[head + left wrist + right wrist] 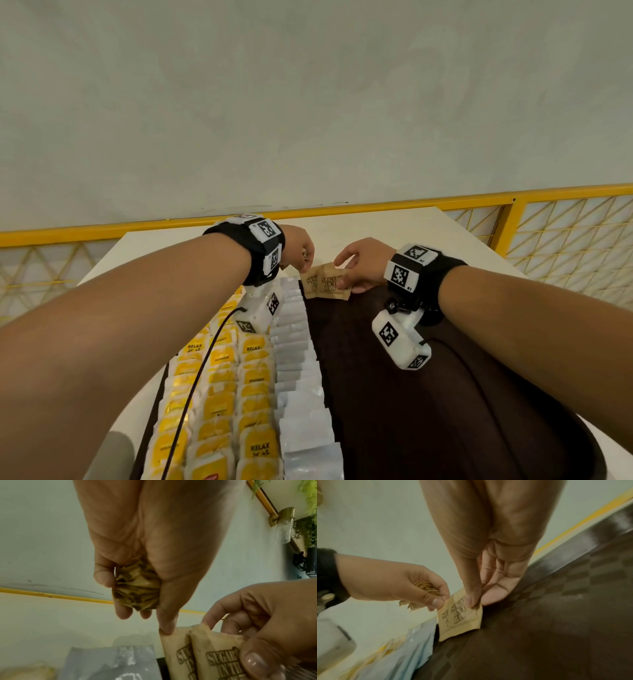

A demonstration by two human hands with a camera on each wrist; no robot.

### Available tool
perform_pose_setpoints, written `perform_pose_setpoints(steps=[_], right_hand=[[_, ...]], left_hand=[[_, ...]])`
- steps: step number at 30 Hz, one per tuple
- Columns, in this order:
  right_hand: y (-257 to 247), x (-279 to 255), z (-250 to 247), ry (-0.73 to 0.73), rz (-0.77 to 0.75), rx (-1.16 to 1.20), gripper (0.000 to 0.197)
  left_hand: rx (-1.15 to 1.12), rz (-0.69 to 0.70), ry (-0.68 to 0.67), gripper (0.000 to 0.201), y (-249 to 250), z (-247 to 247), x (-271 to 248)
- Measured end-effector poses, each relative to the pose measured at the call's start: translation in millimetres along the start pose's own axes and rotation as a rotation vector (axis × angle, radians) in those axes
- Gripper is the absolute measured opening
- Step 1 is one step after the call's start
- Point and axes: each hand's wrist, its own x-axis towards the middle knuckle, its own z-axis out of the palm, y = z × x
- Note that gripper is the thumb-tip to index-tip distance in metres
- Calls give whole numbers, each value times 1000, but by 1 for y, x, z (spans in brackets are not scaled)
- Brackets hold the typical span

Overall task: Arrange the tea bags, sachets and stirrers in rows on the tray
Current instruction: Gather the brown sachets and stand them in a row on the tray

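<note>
On the dark brown tray [411,394], rows of yellow tea bags [219,394] fill the left side, with a row of white sachets [301,377] beside them. Two brown sugar sachets [330,284] overlap at the tray's far end. My left hand [301,251] grips a bundle of brown sugar sachets [137,586] in its curled fingers, while its thumb tip touches the top corner of the left sachet [175,653]. My right hand [356,263] pinches the right sachet [458,623] between thumb and fingers. No stirrers are in view.
The tray lies on a pale table [394,226] against a light wall, with a yellow railing [445,198] behind. A black cable [202,370] from my left wrist hangs over the tea bags. The tray's right half shows bare brown surface.
</note>
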Motion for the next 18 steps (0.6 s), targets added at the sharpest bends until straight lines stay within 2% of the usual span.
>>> perform_pose_setpoints(steps=[5, 11, 18], right_hand=[[0, 1, -2, 47, 12, 23, 38], [-4, 4, 2, 72, 4, -2, 25], [-8, 4, 10, 61, 20, -31, 30]], left_hand=[[46, -20, 8, 19, 4, 0, 5], [39, -28, 4, 18, 4, 2, 7], [2, -35, -3, 16, 0, 6, 5]])
